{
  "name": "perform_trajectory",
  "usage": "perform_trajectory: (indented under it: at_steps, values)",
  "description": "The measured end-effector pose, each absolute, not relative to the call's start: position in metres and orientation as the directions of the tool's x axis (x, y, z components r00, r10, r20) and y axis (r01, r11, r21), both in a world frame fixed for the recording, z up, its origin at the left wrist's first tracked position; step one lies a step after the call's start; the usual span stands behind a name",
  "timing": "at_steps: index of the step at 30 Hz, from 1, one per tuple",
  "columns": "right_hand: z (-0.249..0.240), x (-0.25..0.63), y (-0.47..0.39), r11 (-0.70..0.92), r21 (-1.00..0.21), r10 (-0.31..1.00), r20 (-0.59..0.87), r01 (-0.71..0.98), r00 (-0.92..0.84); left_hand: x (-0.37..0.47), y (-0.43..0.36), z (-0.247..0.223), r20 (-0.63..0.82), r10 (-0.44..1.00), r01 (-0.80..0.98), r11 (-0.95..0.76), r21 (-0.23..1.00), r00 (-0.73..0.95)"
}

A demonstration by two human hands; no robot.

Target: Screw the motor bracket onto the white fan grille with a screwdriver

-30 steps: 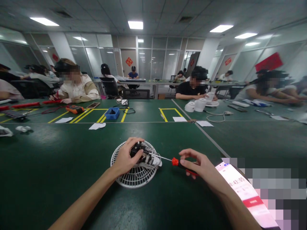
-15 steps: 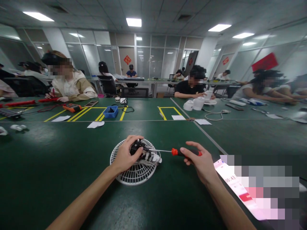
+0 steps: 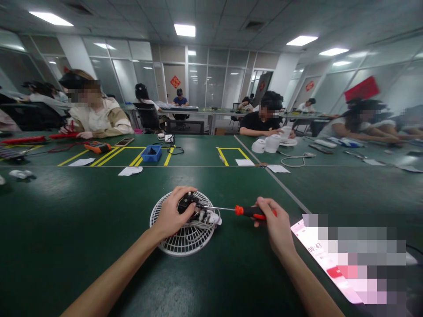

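Observation:
A round white fan grille (image 3: 185,246) lies on the green table, with a black fan motor (image 3: 185,201) and bundled grey wires on it. My left hand (image 3: 173,211) is wrapped over the motor from the left, thumb along its near side. In my right hand (image 3: 274,220) is a screwdriver (image 3: 246,211) with a red and black handle, held between thumb and fingers. Its shaft points left and its tip meets the motor's right end; the exact contact point is too small to make out. A white plastic part (image 3: 214,218) sits at the grille's right side.
A lit phone (image 3: 325,259) lies to the right of my right hand. Farther off are a blue bin (image 3: 151,153), an orange multimeter (image 3: 98,147), paper slips (image 3: 130,171) and white fan parts (image 3: 272,143). Several people sit at the tables beyond.
The fingers of my right hand have shifted around the screwdriver handle, the index finger now curled in closer. My left hand stays on the motor. The view has shifted slightly.

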State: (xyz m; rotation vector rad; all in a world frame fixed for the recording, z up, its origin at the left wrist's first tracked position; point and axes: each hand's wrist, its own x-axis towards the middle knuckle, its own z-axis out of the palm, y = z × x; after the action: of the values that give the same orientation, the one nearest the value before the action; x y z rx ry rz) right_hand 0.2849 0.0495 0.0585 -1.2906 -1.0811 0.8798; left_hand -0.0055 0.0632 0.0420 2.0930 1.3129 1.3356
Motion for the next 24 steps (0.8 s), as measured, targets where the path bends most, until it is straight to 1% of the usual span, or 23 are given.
perform_trajectory:
  at_steps: [3,6,10,15,20,24]
  values:
    - [0.057,0.286,0.049,0.187,-0.98,0.949,0.161,-0.074,0.271,-0.005,0.062,0.043,0.54,0.831,0.518,-0.523,0.677,0.134]
    - [0.055,0.287,0.05,0.218,-0.966,0.945,0.173,-0.138,0.279,-0.006,0.062,0.044,0.537,0.833,0.517,-0.522,0.679,0.136]
    - [0.056,0.286,0.051,0.185,-0.966,0.946,0.126,-0.179,0.299,-0.007,0.063,0.043,0.533,0.835,0.517,-0.519,0.68,0.136]
    - [0.061,0.282,0.05,0.118,-0.966,0.937,0.032,-0.229,0.347,-0.007,0.062,0.043,0.526,0.839,0.514,-0.516,0.686,0.14]
    - [0.059,0.277,0.05,0.084,-0.963,0.932,-0.014,-0.256,0.361,-0.006,0.061,0.045,0.515,0.847,0.505,-0.504,0.701,0.131]
    - [0.052,0.275,0.053,0.087,-0.931,0.926,-0.057,-0.355,0.374,-0.006,0.062,0.043,0.519,0.847,0.514,-0.499,0.698,0.117]
